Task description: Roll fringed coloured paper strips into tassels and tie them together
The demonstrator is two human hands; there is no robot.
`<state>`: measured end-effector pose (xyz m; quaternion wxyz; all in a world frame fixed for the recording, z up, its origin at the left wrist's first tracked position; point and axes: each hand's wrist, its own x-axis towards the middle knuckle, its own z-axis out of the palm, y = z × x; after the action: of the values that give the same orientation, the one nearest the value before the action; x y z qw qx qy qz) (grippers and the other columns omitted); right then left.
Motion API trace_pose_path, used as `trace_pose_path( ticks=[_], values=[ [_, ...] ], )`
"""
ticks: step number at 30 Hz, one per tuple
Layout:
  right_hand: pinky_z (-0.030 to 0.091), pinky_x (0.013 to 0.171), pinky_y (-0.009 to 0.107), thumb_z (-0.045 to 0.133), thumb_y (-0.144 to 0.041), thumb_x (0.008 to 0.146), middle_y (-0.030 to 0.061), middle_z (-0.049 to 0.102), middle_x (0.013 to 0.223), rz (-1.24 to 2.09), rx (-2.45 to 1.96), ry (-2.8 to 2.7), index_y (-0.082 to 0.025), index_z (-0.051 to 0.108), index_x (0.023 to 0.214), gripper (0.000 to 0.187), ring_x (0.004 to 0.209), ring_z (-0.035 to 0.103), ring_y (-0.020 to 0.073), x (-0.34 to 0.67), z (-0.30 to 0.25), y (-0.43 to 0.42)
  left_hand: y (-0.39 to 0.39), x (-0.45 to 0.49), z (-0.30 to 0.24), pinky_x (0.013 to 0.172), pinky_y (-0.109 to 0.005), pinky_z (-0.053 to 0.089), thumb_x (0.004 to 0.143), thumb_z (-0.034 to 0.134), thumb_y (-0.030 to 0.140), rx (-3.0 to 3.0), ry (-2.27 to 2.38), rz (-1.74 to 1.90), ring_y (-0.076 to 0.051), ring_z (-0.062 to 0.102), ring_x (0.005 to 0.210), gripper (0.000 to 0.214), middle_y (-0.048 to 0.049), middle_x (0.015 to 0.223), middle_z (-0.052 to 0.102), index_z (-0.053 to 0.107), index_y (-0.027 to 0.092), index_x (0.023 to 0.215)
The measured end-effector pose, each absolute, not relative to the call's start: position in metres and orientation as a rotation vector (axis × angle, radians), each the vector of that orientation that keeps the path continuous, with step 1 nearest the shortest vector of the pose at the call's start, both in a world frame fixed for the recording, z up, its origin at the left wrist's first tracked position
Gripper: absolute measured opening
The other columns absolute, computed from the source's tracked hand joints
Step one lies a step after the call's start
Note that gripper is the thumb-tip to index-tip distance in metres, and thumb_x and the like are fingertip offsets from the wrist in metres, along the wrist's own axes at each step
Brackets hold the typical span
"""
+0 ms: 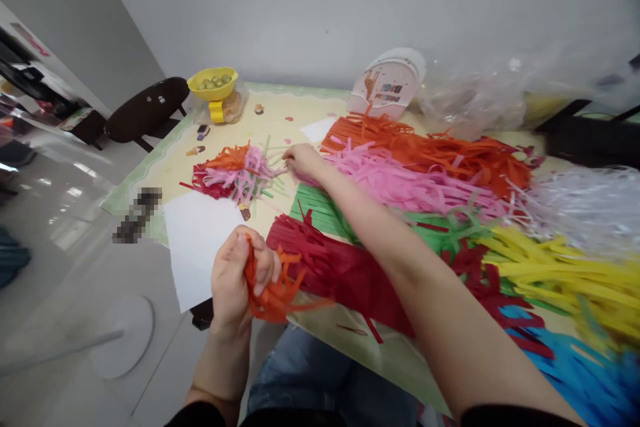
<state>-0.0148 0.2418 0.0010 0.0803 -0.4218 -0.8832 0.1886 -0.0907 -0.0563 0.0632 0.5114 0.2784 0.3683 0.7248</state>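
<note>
My left hand (235,280) is closed around a bunch of orange paper strips (273,297), held just off the table's near edge above my lap. My right hand (301,160) reaches far across the table, its fingers pinched at a pink strip beside a small mixed pile of strips (233,175). Under my right forearm lie fringed paper sheets: dark red (340,270), green (320,208), pink (400,180) and orange (440,150).
A white sheet (197,240) hangs over the table's near-left edge. Yellow (565,273) and blue (585,373) fringes lie at right, with clear plastic bags (500,93) behind. A yellow bowl (213,83), a white cap (390,83) and a dark chair (145,110) stand at the back.
</note>
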Motion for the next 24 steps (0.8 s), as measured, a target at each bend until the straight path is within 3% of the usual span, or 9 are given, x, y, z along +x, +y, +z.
trace_pose_path(
  ticks=[2, 6, 10, 18, 21, 22, 24],
  values=[
    [0.05, 0.113, 0.044, 0.061, -0.021, 0.102, 0.0144, 0.075, 0.128, 0.567, -1.234, -2.721, -0.01, 0.074, 0.122, 0.026, 0.122, 0.069, 0.0236, -0.024, -0.013, 0.247, -0.054, -0.09, 0.056, 0.047, -0.015, 0.038, 0.094, 0.075, 0.047, 0.678, 0.928, 1.701, -0.001, 0.03, 0.034, 0.036, 0.0078, 0.046, 0.047, 0.066, 0.016, 0.078],
    [0.055, 0.107, 0.049, 0.067, -0.04, 0.102, 0.0099, 0.073, 0.125, 0.536, -1.208, -2.82, -0.015, 0.072, 0.118, 0.031, 0.118, 0.069, 0.0233, -0.031, -0.026, 0.25, -0.042, -0.093, 0.039, 0.049, -0.016, 0.036, 0.09, 0.081, 0.047, 0.668, 0.925, 1.672, 0.0, 0.029, 0.035, 0.034, 0.0087, 0.05, 0.05, 0.065, 0.017, 0.086],
    [0.057, 0.104, 0.048, 0.068, -0.039, 0.101, 0.0113, 0.071, 0.127, 0.479, -1.22, -2.839, -0.014, 0.07, 0.121, 0.033, 0.117, 0.069, 0.024, -0.033, -0.034, 0.254, -0.037, -0.095, 0.033, 0.054, -0.02, 0.043, 0.087, 0.085, 0.042, 0.672, 0.912, 1.638, -0.001, 0.029, 0.036, 0.035, 0.0088, 0.053, 0.056, 0.059, 0.019, 0.087],
    [0.057, 0.105, 0.048, 0.071, -0.037, 0.099, 0.0143, 0.068, 0.131, 0.413, -1.339, -2.667, -0.011, 0.068, 0.126, 0.037, 0.12, 0.067, 0.0258, -0.04, -0.044, 0.236, -0.038, -0.089, 0.028, 0.051, -0.018, 0.041, 0.083, 0.087, 0.044, 0.67, 0.932, 1.65, 0.0, 0.031, 0.036, 0.04, 0.0086, 0.052, 0.058, 0.058, 0.018, 0.086],
    [0.053, 0.107, 0.045, 0.055, -0.018, 0.103, 0.0227, 0.072, 0.124, 0.415, -1.366, -2.546, -0.005, 0.07, 0.118, 0.025, 0.119, 0.068, 0.0276, -0.029, -0.03, 0.226, -0.04, -0.087, 0.023, 0.052, -0.019, 0.042, 0.078, 0.089, 0.049, 0.657, 0.963, 1.653, -0.001, 0.035, 0.036, 0.045, 0.0078, 0.056, 0.06, 0.058, 0.017, 0.085],
    [0.052, 0.108, 0.044, 0.046, -0.012, 0.102, 0.0275, 0.072, 0.123, 0.412, -1.371, -2.495, -0.002, 0.071, 0.117, 0.03, 0.12, 0.068, 0.0295, -0.023, -0.021, 0.221, -0.04, -0.087, 0.021, 0.052, -0.02, 0.042, 0.076, 0.09, 0.05, 0.649, 0.969, 1.661, -0.001, 0.037, 0.037, 0.047, 0.007, 0.058, 0.062, 0.058, 0.017, 0.084],
    [0.049, 0.11, 0.046, 0.039, -0.011, 0.099, 0.0277, 0.071, 0.13, 0.41, -1.359, -2.382, -0.004, 0.069, 0.122, 0.038, 0.124, 0.066, 0.0311, -0.009, 0.0, 0.206, -0.04, -0.087, 0.019, 0.051, -0.02, 0.041, 0.072, 0.092, 0.051, 0.623, 0.974, 1.683, -0.002, 0.042, 0.039, 0.05, 0.0058, 0.062, 0.064, 0.058, 0.016, 0.083]
  ],
)
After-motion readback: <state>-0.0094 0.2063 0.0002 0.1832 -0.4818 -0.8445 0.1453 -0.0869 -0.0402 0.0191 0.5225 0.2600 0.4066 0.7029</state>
